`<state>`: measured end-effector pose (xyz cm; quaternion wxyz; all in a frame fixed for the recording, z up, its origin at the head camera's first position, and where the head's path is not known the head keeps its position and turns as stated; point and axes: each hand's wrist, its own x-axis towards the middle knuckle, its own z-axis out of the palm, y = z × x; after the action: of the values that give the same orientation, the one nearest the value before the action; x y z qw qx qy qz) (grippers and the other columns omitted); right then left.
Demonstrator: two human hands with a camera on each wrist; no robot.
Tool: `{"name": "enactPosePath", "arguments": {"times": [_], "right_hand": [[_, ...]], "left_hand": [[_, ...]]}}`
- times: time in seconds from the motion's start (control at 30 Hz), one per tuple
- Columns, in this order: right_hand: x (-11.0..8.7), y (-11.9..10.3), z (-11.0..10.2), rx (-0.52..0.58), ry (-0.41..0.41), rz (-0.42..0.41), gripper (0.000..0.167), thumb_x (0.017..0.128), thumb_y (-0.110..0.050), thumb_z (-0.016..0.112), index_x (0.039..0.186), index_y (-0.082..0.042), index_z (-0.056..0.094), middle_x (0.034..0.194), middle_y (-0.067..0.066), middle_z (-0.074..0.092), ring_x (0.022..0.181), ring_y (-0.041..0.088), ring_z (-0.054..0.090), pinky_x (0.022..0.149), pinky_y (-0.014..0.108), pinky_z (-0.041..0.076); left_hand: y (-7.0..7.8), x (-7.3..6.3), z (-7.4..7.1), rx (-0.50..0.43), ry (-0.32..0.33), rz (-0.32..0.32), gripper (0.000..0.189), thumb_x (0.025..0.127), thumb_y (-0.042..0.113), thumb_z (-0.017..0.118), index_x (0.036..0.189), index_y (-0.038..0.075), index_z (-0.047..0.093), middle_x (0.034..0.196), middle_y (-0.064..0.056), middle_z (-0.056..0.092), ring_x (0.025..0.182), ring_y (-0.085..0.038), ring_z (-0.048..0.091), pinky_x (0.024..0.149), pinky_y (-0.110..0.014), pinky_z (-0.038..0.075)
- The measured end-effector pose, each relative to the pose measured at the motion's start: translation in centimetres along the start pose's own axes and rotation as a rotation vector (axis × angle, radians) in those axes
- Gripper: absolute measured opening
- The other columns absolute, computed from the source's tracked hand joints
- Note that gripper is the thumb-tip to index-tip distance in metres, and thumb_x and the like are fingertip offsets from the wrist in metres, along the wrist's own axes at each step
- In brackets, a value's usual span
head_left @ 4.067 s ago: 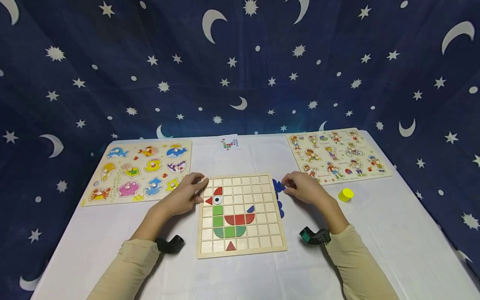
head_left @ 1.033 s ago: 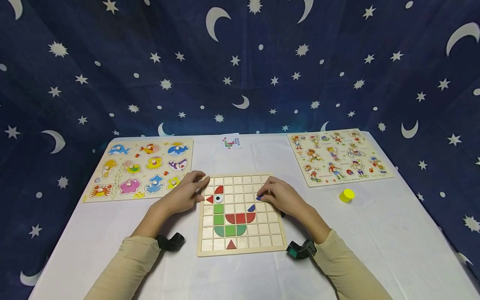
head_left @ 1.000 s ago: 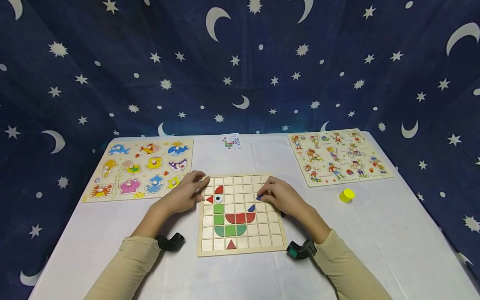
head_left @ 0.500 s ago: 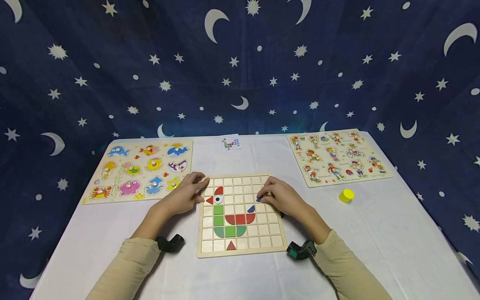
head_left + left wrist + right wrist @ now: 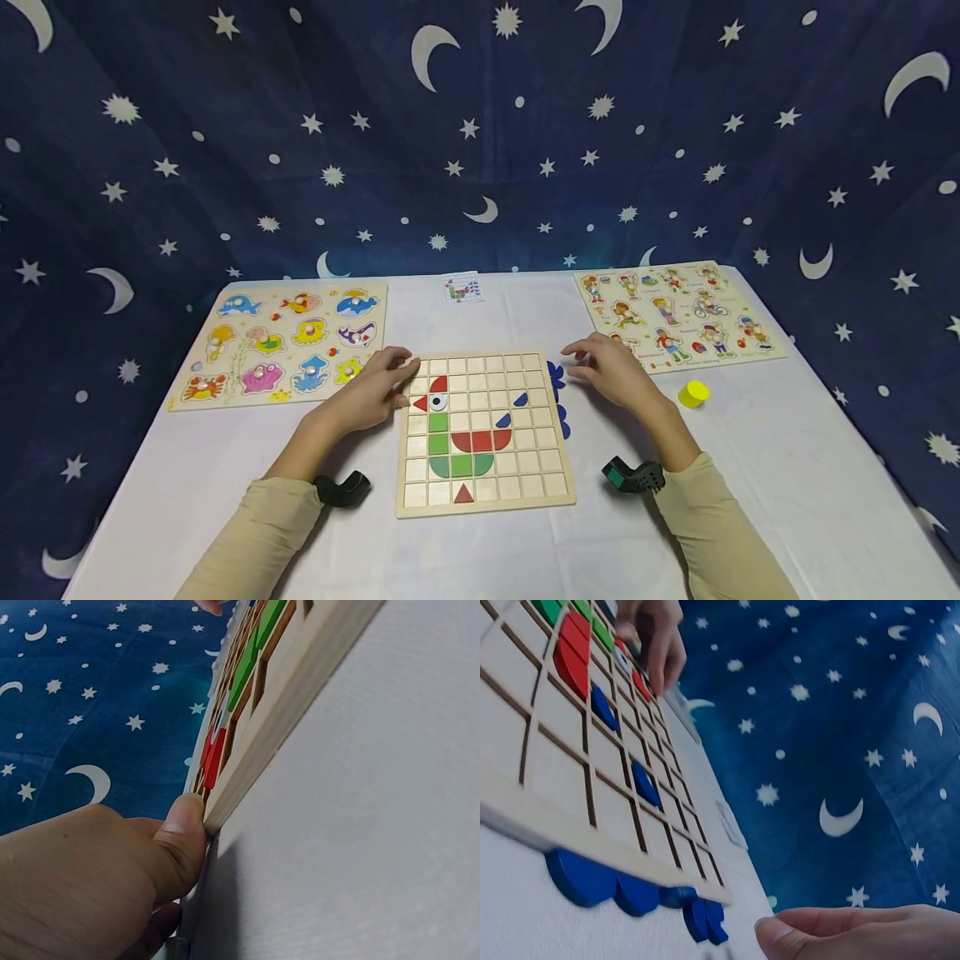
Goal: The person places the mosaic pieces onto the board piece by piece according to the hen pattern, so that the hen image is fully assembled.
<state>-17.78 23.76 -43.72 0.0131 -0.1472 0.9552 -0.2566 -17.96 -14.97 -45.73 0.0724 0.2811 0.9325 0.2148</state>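
Observation:
A wooden grid board [image 5: 480, 492] lies on the table, bearing red, green and blue flat pieces and an eye piece [image 5: 437, 402] arranged like a bird. My left hand [image 5: 367, 390] holds the board's far-left corner between thumb and fingers; the thumb [image 5: 184, 814] presses on the edge in the left wrist view. Two blue half-round pieces sit on the right side of the grid, the upper one [image 5: 521, 400] above the lower one [image 5: 503, 421]. My right hand [image 5: 609, 371] hovers with nothing in it, fingers loosely bent, just right of several loose blue pieces [image 5: 585, 879] along the board's right edge.
Behind the board lies a small pattern card [image 5: 462, 287] with a bird drawing. A sea-animal puzzle [image 5: 281, 342] is at the left, and a figure puzzle [image 5: 678, 317] at the right. A yellow cylinder [image 5: 693, 392] stands near my right forearm.
My right hand brought a blue half-round piece onto the grid, let go of it, and moved back right to the loose blue pieces. My left hand stays at the board's corner.

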Motion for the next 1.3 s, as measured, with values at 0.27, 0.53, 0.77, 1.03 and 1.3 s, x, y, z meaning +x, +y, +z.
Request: {"name": "enactPosePath", "arguments": {"times": [0.27,0.53,0.77,1.03,1.3], "right_hand": [[0.1,0.8,0.8,-0.032,-0.038,-0.019,0.025,0.084,-0.015,0.071,0.109,-0.010,0.070,0.095,0.006,0.064,0.085,0.019,0.057,0.076,0.038,0.046],[0.1,0.6,1.6,-0.085,-0.014,0.003,0.013,0.084,-0.016,0.071,0.097,-0.012,0.071,0.089,0.001,0.063,0.082,0.017,0.058,0.074,0.037,0.048],[0.2,0.5,1.5,-0.126,-0.033,0.012,0.013,0.083,-0.017,0.073,0.095,-0.013,0.070,0.088,0.001,0.062,0.081,0.016,0.058,0.074,0.037,0.048],[0.3,0.4,1.7,-0.157,-0.020,-0.018,0.012,0.083,-0.020,0.073,0.093,-0.013,0.071,0.085,-0.001,0.062,0.078,0.014,0.057,0.071,0.036,0.048],[0.3,0.2,0.9,-0.156,0.000,-0.004,0.011,0.082,-0.020,0.074,0.089,-0.012,0.071,0.080,-0.002,0.063,0.073,0.012,0.056,0.067,0.032,0.046]], "left_hand": [[-0.1,-0.1,0.1,0.002,0.006,-0.007,0.060,0.088,0.019,0.067,0.141,0.005,0.044,0.141,-0.013,0.040,0.130,-0.028,0.037,0.109,-0.045,0.037],[-0.1,-0.1,0.2,0.003,0.006,0.005,0.059,0.088,0.017,0.067,0.141,0.005,0.044,0.141,-0.013,0.040,0.130,-0.028,0.038,0.109,-0.045,0.037],[-0.1,-0.1,0.2,0.004,0.005,-0.008,0.059,0.088,0.017,0.067,0.141,0.006,0.044,0.141,-0.013,0.040,0.130,-0.028,0.038,0.109,-0.045,0.037],[-0.2,0.0,0.2,0.006,0.004,-0.008,0.059,0.088,0.018,0.067,0.142,0.006,0.044,0.142,-0.013,0.040,0.131,-0.029,0.037,0.110,-0.045,0.036],[-0.3,0.1,0.3,0.010,0.007,0.010,0.059,0.089,0.018,0.066,0.142,0.005,0.043,0.141,-0.014,0.040,0.130,-0.029,0.037,0.109,-0.045,0.036]]}}
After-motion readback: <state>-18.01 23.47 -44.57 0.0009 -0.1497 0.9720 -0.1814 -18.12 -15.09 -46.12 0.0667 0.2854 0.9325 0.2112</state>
